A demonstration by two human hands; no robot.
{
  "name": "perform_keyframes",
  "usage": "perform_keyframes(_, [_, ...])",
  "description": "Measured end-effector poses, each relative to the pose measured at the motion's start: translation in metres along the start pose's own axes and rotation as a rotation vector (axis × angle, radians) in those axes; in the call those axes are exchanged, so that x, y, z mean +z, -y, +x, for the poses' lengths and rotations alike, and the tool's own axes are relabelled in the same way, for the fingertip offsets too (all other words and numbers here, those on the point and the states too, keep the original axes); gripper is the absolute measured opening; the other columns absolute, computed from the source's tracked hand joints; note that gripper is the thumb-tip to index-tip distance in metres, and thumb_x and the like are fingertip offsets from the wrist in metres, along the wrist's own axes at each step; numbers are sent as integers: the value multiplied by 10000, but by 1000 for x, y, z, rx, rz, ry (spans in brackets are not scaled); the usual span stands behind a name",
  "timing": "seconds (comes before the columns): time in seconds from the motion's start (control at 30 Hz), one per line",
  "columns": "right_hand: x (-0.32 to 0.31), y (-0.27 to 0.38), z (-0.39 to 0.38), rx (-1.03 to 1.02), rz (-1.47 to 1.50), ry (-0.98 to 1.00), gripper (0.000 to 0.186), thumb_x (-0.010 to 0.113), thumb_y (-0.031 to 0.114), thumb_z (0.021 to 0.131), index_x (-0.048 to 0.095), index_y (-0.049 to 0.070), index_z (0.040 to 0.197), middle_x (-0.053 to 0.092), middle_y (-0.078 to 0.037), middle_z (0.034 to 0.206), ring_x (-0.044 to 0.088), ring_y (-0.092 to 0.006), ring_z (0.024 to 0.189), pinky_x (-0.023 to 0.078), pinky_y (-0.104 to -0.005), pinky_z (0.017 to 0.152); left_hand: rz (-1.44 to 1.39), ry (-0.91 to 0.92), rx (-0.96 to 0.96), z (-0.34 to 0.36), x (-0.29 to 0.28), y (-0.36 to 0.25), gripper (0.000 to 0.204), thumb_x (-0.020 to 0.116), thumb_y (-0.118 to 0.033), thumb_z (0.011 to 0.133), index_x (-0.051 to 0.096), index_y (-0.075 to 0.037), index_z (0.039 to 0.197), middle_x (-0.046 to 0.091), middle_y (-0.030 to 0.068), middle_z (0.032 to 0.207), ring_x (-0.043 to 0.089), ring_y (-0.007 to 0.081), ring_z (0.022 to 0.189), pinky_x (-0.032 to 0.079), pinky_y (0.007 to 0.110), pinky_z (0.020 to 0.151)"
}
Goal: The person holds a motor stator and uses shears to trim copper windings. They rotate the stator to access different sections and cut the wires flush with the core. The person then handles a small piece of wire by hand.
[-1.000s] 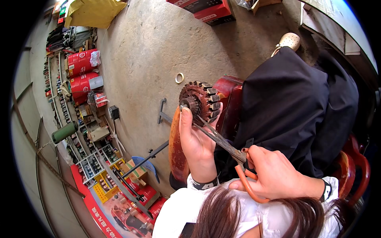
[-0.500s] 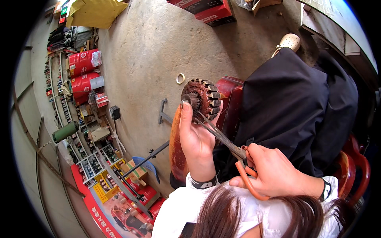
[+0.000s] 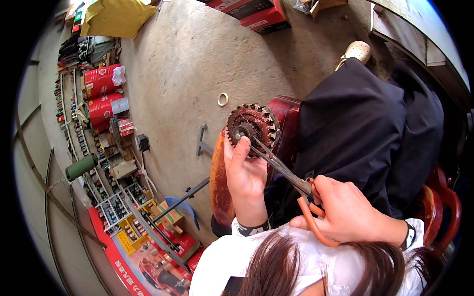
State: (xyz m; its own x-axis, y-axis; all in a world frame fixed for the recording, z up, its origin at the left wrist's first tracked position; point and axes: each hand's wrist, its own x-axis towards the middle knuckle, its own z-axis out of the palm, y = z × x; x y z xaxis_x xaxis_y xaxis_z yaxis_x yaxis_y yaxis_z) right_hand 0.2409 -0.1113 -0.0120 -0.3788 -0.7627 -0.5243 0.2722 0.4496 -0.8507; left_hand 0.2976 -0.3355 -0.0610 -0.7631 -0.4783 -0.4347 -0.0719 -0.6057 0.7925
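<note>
A round motor armature (image 3: 261,121) with copper windings, dark segments round its rim and a shaft is held up in my left hand (image 3: 244,175), thumb against the hub. My right hand (image 3: 348,212) is closed on metal shears (image 3: 286,175) with orange-coated handles. The long narrow blades reach the armature's windings beside the hub; whether the tips touch or cut, I cannot tell. The armature is above a worn red-brown wooden stool or chair (image 3: 222,190) between my left arm and my dark-trousered legs (image 3: 355,128).
A pale ring (image 3: 222,99) lies on the concrete floor (image 3: 180,69). Red drums (image 3: 101,81), cluttered racks (image 3: 123,204) and a green cylinder (image 3: 81,166) are at left. Red boxes (image 3: 264,19) stand at the top, a metal-edged bench or panel (image 3: 410,34) at upper right, metal bars (image 3: 202,140) near the stool.
My left hand has turned the armature, so its flat face now shows more toward me and it sits slightly lower and farther right. The shears in my right hand have shifted slightly with it.
</note>
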Motion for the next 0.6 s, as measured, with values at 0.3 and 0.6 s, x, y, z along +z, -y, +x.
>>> perform_keyframes(0.3, [0, -7, -5, 0, -36, -32, 613, 753, 489, 803, 539, -78, 895, 630, -256, 743, 656, -443, 675, 541, -465, 612, 99, 27, 29, -6, 9, -10, 589, 680, -49, 849, 405, -35, 1369, 593, 152, 1243, 606, 290, 1135, 517, 430, 972])
perform_keyframes(0.6, [3, -12, -4, -45, -56, -60, 634, 753, 508, 795, 540, -80, 901, 627, -254, 730, 652, -447, 668, 539, -478, 605, 74, 38, 14, -6, 10, -10, 624, 654, 41, 783, 404, -55, 1346, 572, 149, 1233, 593, 301, 1139, 503, 477, 998])
